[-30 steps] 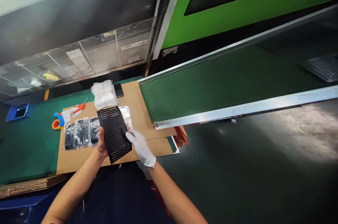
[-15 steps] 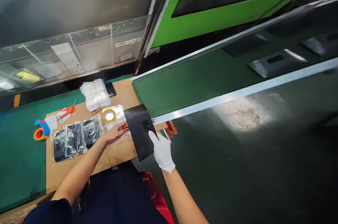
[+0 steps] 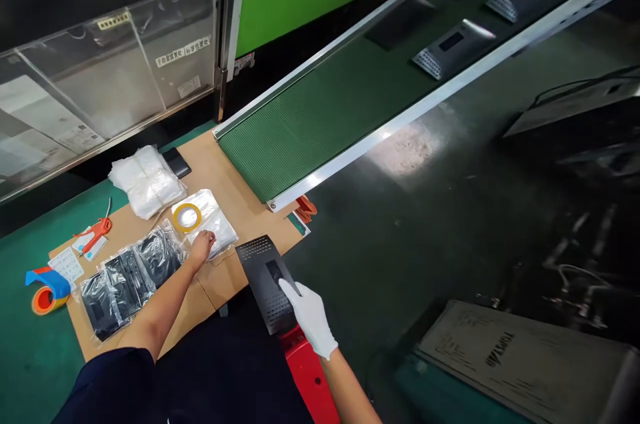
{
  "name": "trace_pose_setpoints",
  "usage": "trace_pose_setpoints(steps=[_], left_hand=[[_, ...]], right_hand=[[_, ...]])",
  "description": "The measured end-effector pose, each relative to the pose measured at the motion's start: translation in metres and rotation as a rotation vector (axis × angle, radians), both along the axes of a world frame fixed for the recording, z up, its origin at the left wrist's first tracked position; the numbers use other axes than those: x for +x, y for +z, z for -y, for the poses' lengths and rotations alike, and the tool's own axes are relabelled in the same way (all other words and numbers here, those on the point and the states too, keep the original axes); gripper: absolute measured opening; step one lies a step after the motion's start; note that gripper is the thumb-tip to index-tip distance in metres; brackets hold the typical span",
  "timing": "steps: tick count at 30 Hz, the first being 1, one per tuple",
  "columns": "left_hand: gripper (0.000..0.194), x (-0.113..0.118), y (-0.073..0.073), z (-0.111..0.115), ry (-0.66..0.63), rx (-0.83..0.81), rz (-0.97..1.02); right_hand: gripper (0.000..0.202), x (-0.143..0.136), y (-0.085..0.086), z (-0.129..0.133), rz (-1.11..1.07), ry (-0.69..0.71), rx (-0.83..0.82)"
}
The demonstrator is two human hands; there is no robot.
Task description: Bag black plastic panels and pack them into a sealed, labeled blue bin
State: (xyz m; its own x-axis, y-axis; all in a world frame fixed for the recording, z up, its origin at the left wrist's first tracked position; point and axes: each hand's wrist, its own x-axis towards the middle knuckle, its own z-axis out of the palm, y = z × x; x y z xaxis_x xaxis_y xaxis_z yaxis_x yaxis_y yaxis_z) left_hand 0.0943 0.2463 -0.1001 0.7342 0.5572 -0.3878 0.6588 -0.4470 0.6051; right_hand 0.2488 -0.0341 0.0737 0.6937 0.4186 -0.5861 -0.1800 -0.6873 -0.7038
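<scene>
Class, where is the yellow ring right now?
In the head view, left of centre, the yellow ring lies on the flat clear bags, between the bare left hand and the bundled bags.

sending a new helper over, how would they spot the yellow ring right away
Find the green conveyor belt; the brown cardboard lies at its near end. There, beside the bare left hand, the yellow ring lies on shiny plastic. Unlike the orange roll at far left, it is a thin hoop with a pale middle.

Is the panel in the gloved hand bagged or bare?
Bare: no clear film covers the black panel, unlike the bagged black parts on the cardboard.
</scene>
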Motion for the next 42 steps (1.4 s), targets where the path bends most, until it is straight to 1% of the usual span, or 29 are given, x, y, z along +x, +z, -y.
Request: trace_pose_setpoints(steps=[2,4,7,10,14,16,17,20,23,28,32,37,42], left_hand=[[0.016,0.001,-0.003,-0.006,-0.044,0.031,-0.018],[0.022,0.000,-0.003,-0.010,-0.083,0.060,-0.039],[0.028,-0.001,-0.001,-0.016,-0.135,0.094,-0.075],[0.028,-0.004,0.001,-0.021,-0.185,0.107,-0.106],[0.030,-0.003,0.000,-0.024,-0.207,0.095,-0.138],[0.031,-0.001,-0.002,-0.025,-0.206,0.089,-0.141],[0.031,0.000,-0.002,-0.025,-0.205,0.087,-0.139],[0.029,0.001,-0.004,-0.025,-0.200,0.080,-0.129],[0.029,0.001,-0.004,-0.024,-0.191,0.073,-0.116],[0.026,0.000,-0.005,-0.023,-0.144,0.067,-0.079],[0.029,-0.004,0.000,-0.019,-0.071,0.084,-0.031],[0.029,-0.013,0.012,-0.011,0.017,0.133,0.026],[0.027,-0.019,0.018,-0.007,0.024,0.137,0.032]], right_hand=[[0.059,-0.008,-0.021,0.003,-0.008,0.029,-0.003],[0.059,-0.012,-0.038,0.001,-0.004,0.081,-0.003],[0.057,-0.011,-0.056,-0.011,-0.023,0.208,-0.046],[0.051,-0.003,-0.068,-0.035,0.003,0.420,-0.112],[0.045,0.011,-0.076,-0.077,0.004,0.746,-0.166],[0.047,0.017,-0.078,-0.096,-0.010,0.857,-0.174],[0.048,0.020,-0.078,-0.104,-0.015,0.890,-0.178],[0.047,0.025,-0.081,-0.121,-0.024,0.924,-0.192],[0.046,0.029,-0.085,-0.128,-0.019,0.934,-0.216],[0.047,0.033,-0.091,-0.129,-0.015,0.952,-0.264],[0.048,0.033,-0.093,-0.124,-0.012,0.960,-0.286],[0.047,0.027,-0.087,-0.120,0.004,0.954,-0.288],[0.048,0.022,-0.071,-0.115,0.004,0.975,-0.229]])
